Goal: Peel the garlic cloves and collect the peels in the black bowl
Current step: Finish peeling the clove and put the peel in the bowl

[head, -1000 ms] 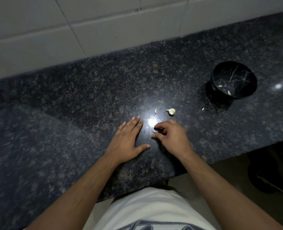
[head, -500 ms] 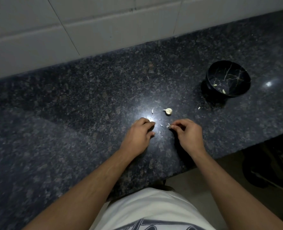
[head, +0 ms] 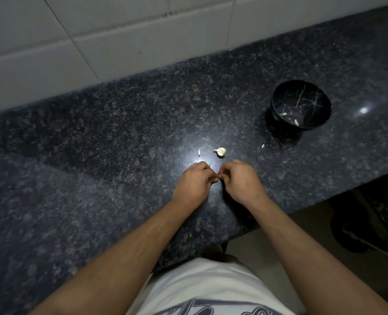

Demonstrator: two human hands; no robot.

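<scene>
My left hand (head: pixel 194 181) and my right hand (head: pixel 241 180) meet fingertip to fingertip just above the dark granite counter (head: pixel 97 178). All fingers are curled, and together they pinch a small garlic piece (head: pixel 217 177) that they mostly hide. An unpeeled garlic clove (head: pixel 220 152) lies just beyond the hands, with a thin peel sliver (head: pixel 199 151) to its left. The black bowl (head: pixel 277 98) with gold veining stands at the far right and has two pale peel bits inside. Another peel scrap (head: pixel 262 145) lies on the counter in front of the bowl.
A white tiled wall (head: pixel 120 42) runs behind the counter. The counter's front edge (head: pixel 302 208) slants away to the right, with floor and a dark object (head: pixel 359 228) below it. A bright light reflection glares on the stone near the hands.
My left hand went from lying flat to curled. Both hands have closed in until their fingertips meet. The camera has tilted a little.
</scene>
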